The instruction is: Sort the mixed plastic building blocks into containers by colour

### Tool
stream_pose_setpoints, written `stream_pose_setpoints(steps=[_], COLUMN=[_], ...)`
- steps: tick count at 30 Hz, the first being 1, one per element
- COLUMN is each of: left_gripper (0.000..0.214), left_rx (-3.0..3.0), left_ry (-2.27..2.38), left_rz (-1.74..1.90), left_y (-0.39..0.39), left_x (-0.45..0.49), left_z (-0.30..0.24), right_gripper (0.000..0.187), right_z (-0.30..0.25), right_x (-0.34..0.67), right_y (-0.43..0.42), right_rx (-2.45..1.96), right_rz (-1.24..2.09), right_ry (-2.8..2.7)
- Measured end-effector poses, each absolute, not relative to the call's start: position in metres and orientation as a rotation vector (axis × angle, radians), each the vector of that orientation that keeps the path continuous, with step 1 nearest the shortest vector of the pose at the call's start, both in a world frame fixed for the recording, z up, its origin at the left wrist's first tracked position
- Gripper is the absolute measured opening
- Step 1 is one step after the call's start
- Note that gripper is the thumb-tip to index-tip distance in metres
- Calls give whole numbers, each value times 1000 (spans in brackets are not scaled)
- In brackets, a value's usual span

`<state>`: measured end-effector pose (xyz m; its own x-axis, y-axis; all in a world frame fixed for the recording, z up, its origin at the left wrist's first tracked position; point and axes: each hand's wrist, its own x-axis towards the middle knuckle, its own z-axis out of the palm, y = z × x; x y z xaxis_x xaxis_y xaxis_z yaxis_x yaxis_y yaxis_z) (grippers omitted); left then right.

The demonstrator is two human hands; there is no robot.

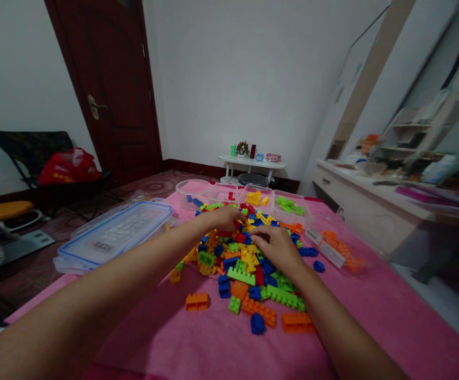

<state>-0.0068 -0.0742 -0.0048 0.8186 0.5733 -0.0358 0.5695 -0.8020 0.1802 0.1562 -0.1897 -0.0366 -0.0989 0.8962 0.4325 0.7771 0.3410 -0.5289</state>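
Observation:
A heap of toy building bricks (239,258) in yellow, blue, green, orange and red lies on the pink cloth. My left hand (228,216) reaches over the far part of the heap, its fingers curled down beside red bricks; whatever is in them is hidden. Closer to me, my right hand (274,241) hovers at the heap's right side. Its fingers are bent, with a gap between thumb and forefinger, and no brick shows there. Beyond the hands stand clear tubs: a round one with blue bricks (195,201), then others with red bricks (231,196), yellow bricks (254,198) and green bricks (288,205).
On the right, a clear container holds orange bricks (338,248). Blue-rimmed clear lids (116,232) lie stacked at the left edge. Loose bricks, such as an orange brick (196,301), are scattered near me. A white dresser (380,211) stands to the right.

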Motion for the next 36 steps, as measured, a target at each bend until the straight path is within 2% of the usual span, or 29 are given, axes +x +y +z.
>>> stream_pose_setpoints(steps=[4, 9, 15, 20, 22, 27, 36], left_gripper=[56, 37, 26, 25, 23, 10, 15], left_rx=[2768, 2799, 2739, 2679, 2447, 1367, 1096], left_ry=[979, 992, 1082, 1048, 1021, 1061, 1186], left_rz=[-20, 60, 43, 172, 330, 679, 934], left_y=[-71, -70, -70, -65, -62, -53, 14], left_x=[-4, 2, 4, -6, -12, -24, -25], left_z=[-10, -20, -18, -17, -17, -13, 9], right_gripper=[19, 18, 17, 17, 18, 17, 17], right_z=[-39, -41, -40, -40, -40, -36, -37], right_x=[155, 154, 154, 155, 155, 154, 162], right_y=[-189, -189, -189, -189, -189, -191, -189], right_rx=[-1462, -1459, -1452, -1456, -1457, -1474, -1458], right_rz=[216, 230, 233, 234, 235, 239, 318], right_ry=[-1901, -1901, -1902, -1893, -1888, -1874, -1811])
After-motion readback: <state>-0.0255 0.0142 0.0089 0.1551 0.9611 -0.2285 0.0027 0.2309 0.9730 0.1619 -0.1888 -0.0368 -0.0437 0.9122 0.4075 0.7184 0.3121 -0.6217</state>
